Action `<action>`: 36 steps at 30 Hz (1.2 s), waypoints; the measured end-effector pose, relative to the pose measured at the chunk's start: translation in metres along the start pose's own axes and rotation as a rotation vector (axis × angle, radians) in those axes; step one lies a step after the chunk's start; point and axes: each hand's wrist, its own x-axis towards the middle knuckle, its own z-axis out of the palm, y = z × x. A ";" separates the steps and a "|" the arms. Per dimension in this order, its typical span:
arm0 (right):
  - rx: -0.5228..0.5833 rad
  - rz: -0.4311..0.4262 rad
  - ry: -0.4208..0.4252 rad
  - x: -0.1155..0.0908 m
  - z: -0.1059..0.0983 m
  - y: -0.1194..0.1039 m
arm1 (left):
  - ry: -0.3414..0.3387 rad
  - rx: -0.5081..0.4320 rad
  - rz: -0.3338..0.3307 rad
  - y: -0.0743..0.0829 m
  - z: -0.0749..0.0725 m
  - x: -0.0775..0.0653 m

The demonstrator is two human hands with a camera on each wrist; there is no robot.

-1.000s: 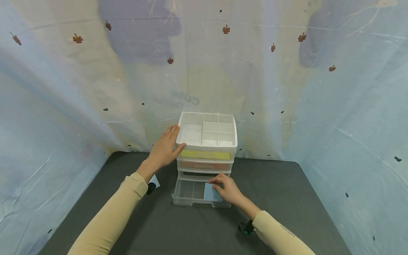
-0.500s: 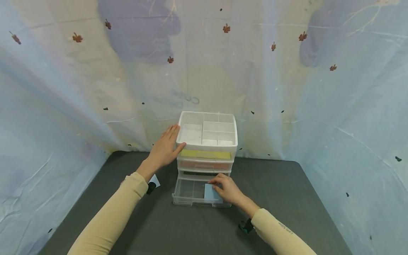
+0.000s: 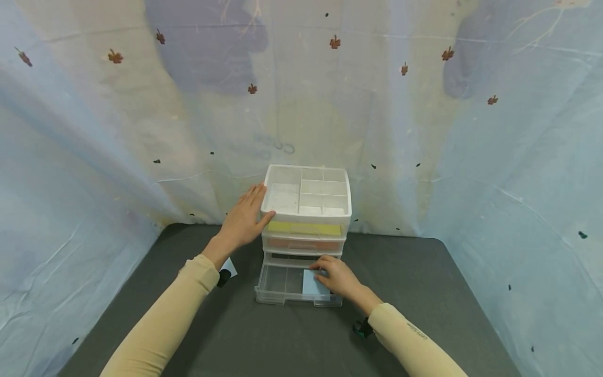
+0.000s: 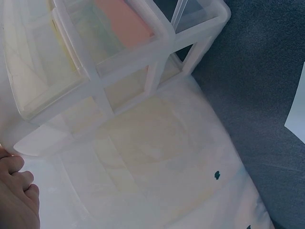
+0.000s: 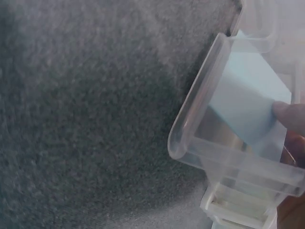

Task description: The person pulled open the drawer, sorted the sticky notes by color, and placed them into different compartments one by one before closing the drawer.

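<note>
A small white drawer unit (image 3: 308, 215) stands on the dark table, its clear bottom drawer (image 3: 273, 278) pulled out. My right hand (image 3: 341, 278) reaches into that drawer's right side and pinches a light blue sheet of paper (image 3: 315, 284). In the right wrist view the thumb lies on the blue paper (image 5: 248, 88), which is tilted inside the drawer; the other fingers are mostly hidden. My left hand (image 3: 242, 220) rests against the unit's upper left side, fingers extended and thumb at the front edge. Only its knuckles show in the left wrist view.
Yellow paper (image 3: 303, 229) fills the closed top drawer, and orange-pink paper (image 3: 301, 245) the closed middle one. Another pale blue sheet (image 3: 230, 267) lies on the table beside the left wrist. A patterned curtain (image 3: 311, 120) hangs right behind the unit.
The right hand and the blue paper have shifted very slightly to the right, and the paper looks lighter. My left hand, the unit and the open drawer stay in place.
</note>
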 end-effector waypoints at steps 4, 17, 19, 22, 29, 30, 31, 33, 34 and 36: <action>-0.052 0.000 -0.007 0.002 0.002 0.001 | -0.002 -0.001 -0.001 -0.002 0.001 0.000; -0.147 0.016 -0.070 0.003 0.003 0.001 | 0.008 0.001 0.015 -0.003 0.002 0.001; -0.151 0.022 -0.085 0.003 0.002 0.001 | 0.009 0.003 0.013 -0.003 0.002 0.001; -0.169 0.033 -0.105 0.003 0.002 0.000 | 0.007 0.008 0.013 -0.002 0.001 0.001; -0.202 0.022 -0.121 0.003 0.002 0.000 | 0.002 0.013 0.013 -0.001 0.001 0.001; -0.202 0.016 -0.119 0.003 0.002 -0.001 | 0.002 0.014 0.012 -0.002 0.001 0.001; -0.199 0.009 -0.116 0.003 0.001 -0.001 | 0.001 0.013 0.011 -0.002 0.001 0.001; -0.186 0.001 -0.109 0.003 0.001 -0.001 | 0.002 0.010 0.010 -0.002 0.001 0.001; -0.177 0.002 -0.106 0.003 0.001 -0.002 | 0.000 0.006 0.009 -0.002 0.001 0.000; -0.143 0.009 -0.100 0.002 -0.001 -0.003 | 0.000 0.003 0.010 -0.002 0.001 0.000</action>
